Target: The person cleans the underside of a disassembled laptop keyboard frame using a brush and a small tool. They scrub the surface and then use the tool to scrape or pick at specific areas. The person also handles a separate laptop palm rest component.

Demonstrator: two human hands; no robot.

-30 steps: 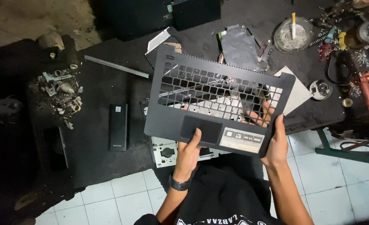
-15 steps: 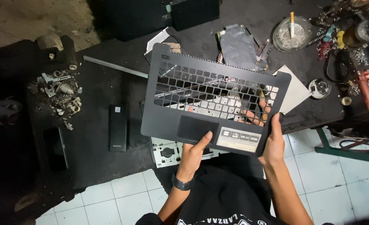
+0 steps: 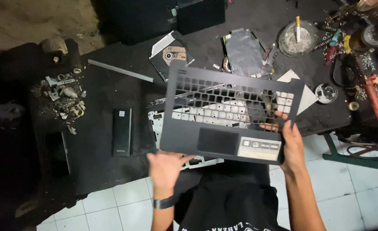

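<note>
Your right hand (image 3: 292, 143) grips laptop palmrest frame (image 3: 229, 113) at right near corner, long axis left-right; left hand (image 3: 166, 167) open, just below near edge, not gripping.

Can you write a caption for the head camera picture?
Right hand holds a grey laptop keyboard frame over a cluttered black table; left hand open below it.

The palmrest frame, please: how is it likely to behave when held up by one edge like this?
The palmrest frame is probably light, since the right hand alone carries it by one edge while the left hand hangs open below. It may flex somewhat: the keyboard area is an open grid of holes. Its thin ribs look breakable, so twisting seems risky.
</note>
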